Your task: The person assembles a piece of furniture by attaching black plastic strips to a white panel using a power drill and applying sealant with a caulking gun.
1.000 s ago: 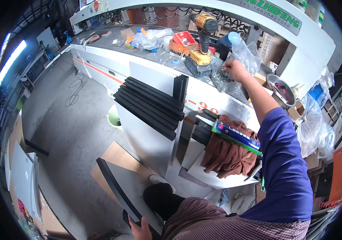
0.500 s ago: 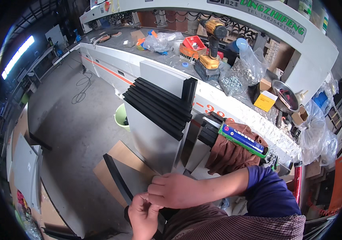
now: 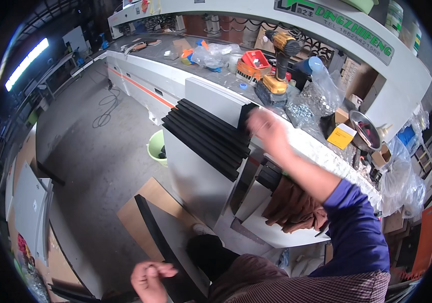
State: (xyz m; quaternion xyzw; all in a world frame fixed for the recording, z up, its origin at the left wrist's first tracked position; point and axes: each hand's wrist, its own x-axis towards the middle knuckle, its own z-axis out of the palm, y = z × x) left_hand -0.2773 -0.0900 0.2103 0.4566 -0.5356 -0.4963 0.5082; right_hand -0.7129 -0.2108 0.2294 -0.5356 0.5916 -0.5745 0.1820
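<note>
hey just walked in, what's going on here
Someone is working bare-handed by a cluttered bench. The right hand is stretched out toward the bench, blurred, so whether it holds anything is unclear. The left hand is beside a black-edged panel, fingers bent; I can't tell if something small is in them. On the bench, a drill stands upright near a clear bag of small parts.

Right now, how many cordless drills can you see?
1: the yellow and black drill stands upright on the workbench, beyond your right hand. Others could be hidden.
</note>
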